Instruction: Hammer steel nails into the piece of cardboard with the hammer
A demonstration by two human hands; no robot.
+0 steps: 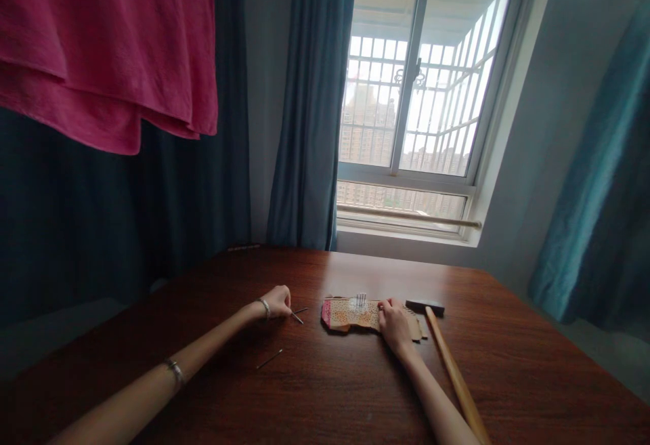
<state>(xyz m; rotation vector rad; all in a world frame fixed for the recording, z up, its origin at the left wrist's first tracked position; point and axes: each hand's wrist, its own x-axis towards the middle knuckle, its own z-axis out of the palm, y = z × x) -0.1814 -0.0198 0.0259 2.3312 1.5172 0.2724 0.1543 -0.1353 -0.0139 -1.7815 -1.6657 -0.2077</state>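
My left hand (279, 301) is closed in a pinch on one end of a thin metal nail (297, 318), low over the table. A second nail (301, 310) lies right by its fingertips, and another nail (269, 359) rests nearer to me. To the right is a ragged-edged, speckled board (339, 314) with a pink left end. Several nails (361, 300) stand upright in a cluster near its back edge. My right hand (395, 323) lies over the board's right part, fingers curled onto it. What its fingertips touch is partly hidden.
A hammer (449, 364) with a dark head and long wooden handle lies right of the board, beside my right forearm. The brown table (325, 397) reaches toward a barred window (406, 126). A pink cloth (112, 45) hangs at upper left before blue curtains (309, 106).
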